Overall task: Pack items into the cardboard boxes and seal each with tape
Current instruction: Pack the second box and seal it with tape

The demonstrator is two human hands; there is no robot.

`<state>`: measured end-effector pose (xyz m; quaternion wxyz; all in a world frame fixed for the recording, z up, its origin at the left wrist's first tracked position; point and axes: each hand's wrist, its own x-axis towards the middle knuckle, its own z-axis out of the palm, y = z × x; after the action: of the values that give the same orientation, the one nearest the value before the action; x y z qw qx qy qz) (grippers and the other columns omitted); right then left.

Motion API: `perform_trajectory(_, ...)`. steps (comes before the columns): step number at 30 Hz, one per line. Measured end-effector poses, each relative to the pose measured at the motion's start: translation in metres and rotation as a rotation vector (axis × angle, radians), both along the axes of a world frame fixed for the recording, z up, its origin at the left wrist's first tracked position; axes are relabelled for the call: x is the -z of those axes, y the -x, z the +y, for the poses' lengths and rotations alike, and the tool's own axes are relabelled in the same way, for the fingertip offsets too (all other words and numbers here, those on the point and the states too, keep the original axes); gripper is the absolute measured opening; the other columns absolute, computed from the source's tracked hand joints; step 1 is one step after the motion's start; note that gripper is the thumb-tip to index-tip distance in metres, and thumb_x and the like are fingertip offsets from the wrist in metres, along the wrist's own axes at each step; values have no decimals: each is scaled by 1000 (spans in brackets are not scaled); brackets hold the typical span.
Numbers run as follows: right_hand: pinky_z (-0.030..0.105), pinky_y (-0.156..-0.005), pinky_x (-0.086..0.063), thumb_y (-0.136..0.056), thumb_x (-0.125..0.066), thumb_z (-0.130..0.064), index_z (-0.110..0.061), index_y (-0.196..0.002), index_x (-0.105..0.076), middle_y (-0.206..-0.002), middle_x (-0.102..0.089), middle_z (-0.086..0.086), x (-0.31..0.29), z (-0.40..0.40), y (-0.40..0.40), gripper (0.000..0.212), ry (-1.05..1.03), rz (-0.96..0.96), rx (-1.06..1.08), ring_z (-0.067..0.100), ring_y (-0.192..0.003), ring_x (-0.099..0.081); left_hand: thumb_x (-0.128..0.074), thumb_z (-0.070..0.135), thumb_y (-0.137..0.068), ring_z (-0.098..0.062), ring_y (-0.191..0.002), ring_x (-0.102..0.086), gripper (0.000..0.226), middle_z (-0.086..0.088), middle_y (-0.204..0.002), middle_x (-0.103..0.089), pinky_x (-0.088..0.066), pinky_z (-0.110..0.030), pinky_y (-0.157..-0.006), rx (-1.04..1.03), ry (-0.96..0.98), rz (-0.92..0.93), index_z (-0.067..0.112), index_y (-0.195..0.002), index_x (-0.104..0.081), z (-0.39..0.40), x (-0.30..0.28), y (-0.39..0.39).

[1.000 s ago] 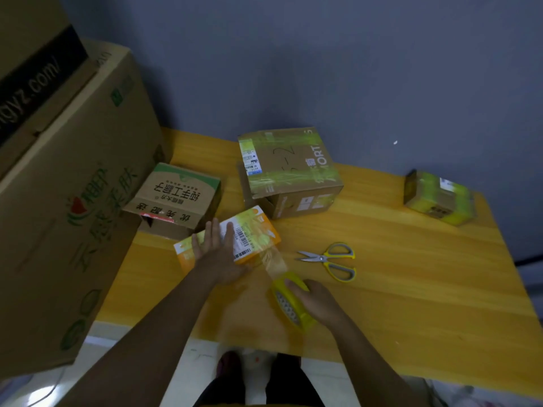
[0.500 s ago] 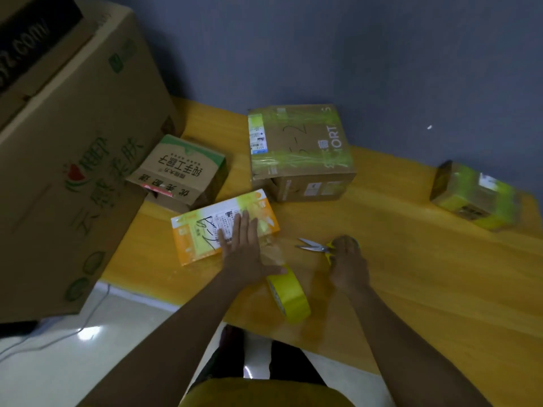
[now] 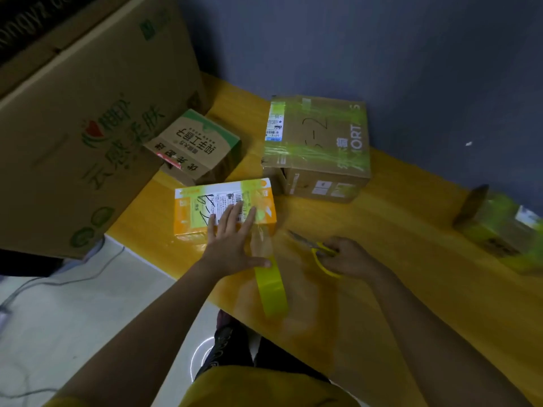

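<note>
A small orange and white box (image 3: 202,210) with a shipping label lies near the table's front left edge. My left hand (image 3: 233,242) presses flat on its near right corner, fingers straight. A strip of clear tape runs from that corner down to the yellow tape roll (image 3: 271,289), which stands on edge on the table just below my left thumb. To the right of the roll, my right hand (image 3: 349,257) grips the yellow-handled scissors (image 3: 318,251); their blades point left toward the tape strip.
A taped brown box (image 3: 317,148) and a green-topped carton (image 3: 194,148) sit behind the orange box. Another taped box (image 3: 499,230) lies at the far right. A very large carton (image 3: 88,118) fills the left side. The wooden table (image 3: 411,224) ends close to my legs.
My right hand let go of the tape roll, reached right and picked up the scissors. My left hand shifted from the box's middle to its right corner. The roll now stands alone.
</note>
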<state>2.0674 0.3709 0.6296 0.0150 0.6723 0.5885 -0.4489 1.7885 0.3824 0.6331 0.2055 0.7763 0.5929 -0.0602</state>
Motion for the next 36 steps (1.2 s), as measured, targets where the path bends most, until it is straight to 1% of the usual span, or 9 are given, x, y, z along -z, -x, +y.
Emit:
perform_trajectory(2, 19, -58, -37, -87, -69, -32, -19, -87, -54, -81, -52, -5, -18, 7, 3, 20, 83, 101, -5, 9, -73, -50, -3, 105, -31, -23, -147, 18, 141, -3, -160, 17, 10, -54, -115, -6, -2, -21, 31, -150, 16, -1, 1, 0)
perform_trajectory(6, 25, -61, -34, -83, -68, -51, -18, -83, -53, -80, -49, -5, -42, 30, 7, 36, 301, -33, -286, 9, -72, -46, -4, 105, -33, -23, -147, 17, 139, -3, -160, 17, 10, -54, -114, -14, -17, -29, 32, -151, 13, -4, 2, -1)
perform_trajectory(12, 27, -64, -36, -86, -60, -56, -7, -96, -50, -85, -46, 10, -50, 63, 25, 51, 526, 25, -377, 22, -74, -40, -4, 104, -33, -22, -147, 18, 138, -3, -160, 17, 11, -53, -114, -25, -22, -23, 31, -149, 18, -2, 1, -2)
perform_trajectory(15, 27, -64, -36, -85, -62, -56, -8, -95, -49, -80, -44, 8, -44, 76, 42, 51, 565, 2, -442, 19, -71, -40, -4, 104, -34, -21, -146, 22, 137, -2, -159, 21, 14, -53, -113, -24, -7, -33, 34, -148, 19, 0, 1, -1)
perform_trajectory(20, 22, -60, -44, -72, -77, -54, -23, -77, -58, -69, -60, -6, -32, 84, 52, 37, 381, -72, -521, 10, -65, -53, -1, 104, -36, -18, -144, 25, 133, -2, -159, 22, 17, -50, -112, -21, -16, -30, 34, -147, 21, -1, 4, 1)
perform_trajectory(26, 22, -56, -43, -71, -78, -54, -22, -70, -54, -59, -60, -7, -37, 84, 40, 39, 297, -65, -459, 8, -55, -55, -3, 105, -30, -18, -139, 32, 135, -3, -156, 28, 15, -55, -113, -3, 5, 4, 35, -140, 31, -1, 5, 0)
perform_trajectory(30, 28, -65, -41, -75, -71, -61, -17, -78, -63, -75, -60, -1, -48, 78, 17, 45, 366, -268, -580, 15, -72, -52, -2, 105, -28, -22, -144, 25, 134, -2, -157, 27, 13, -55, -114, -17, 30, 8, 36, -138, 34, 2, 3, 1)
perform_trajectory(32, 29, -66, -38, -80, -67, -58, -8, -100, -66, -100, -64, 9, -44, 66, 4, 54, 328, -412, -595, 19, -84, -52, -3, 105, -27, -23, -145, 24, 137, -3, -157, 27, 11, -56, -114, -18, 34, 17, 36, -140, 32, 3, 2, -1)
perform_trajectory(36, 32, -79, -47, -94, -53, -44, -8, -118, -53, -122, -60, 12, -14, 26, -7, 43, -57, -588, -321, 29, -110, -58, -6, 105, -26, -23, -144, 26, 142, -3, -157, 28, 13, -56, -114, -15, 58, 27, 36, -145, 27, 3, 0, -3)
